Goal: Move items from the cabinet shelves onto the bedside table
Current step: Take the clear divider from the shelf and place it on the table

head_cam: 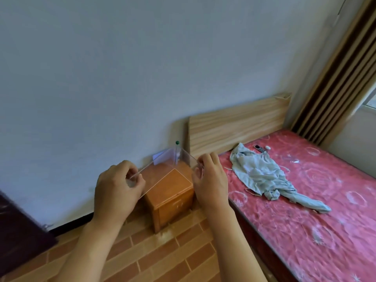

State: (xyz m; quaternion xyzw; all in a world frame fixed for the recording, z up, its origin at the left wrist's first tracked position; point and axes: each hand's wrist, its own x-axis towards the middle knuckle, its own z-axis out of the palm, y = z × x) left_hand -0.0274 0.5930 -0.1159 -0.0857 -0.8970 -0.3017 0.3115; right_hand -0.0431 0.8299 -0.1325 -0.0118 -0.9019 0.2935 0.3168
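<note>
I hold a clear, see-through box [168, 169] in the air with both hands, just in front of and above the small orange-brown bedside table [175, 202]. My left hand [117, 187] pinches its left edge and my right hand [209, 178] pinches its right edge. Through the box I see the table top. A thin clear bottle with a green cap [176, 153] and a pale card or packet [162, 158] sit at the back of the table by the wall.
A bed with a pink patterned mattress [315, 200] stands right of the table, with a light wooden headboard [238, 127]. A crumpled pale-blue cloth [264, 176] and small items lie on it. A dark cabinet edge [18, 231] shows at left. Brick-pattern floor below.
</note>
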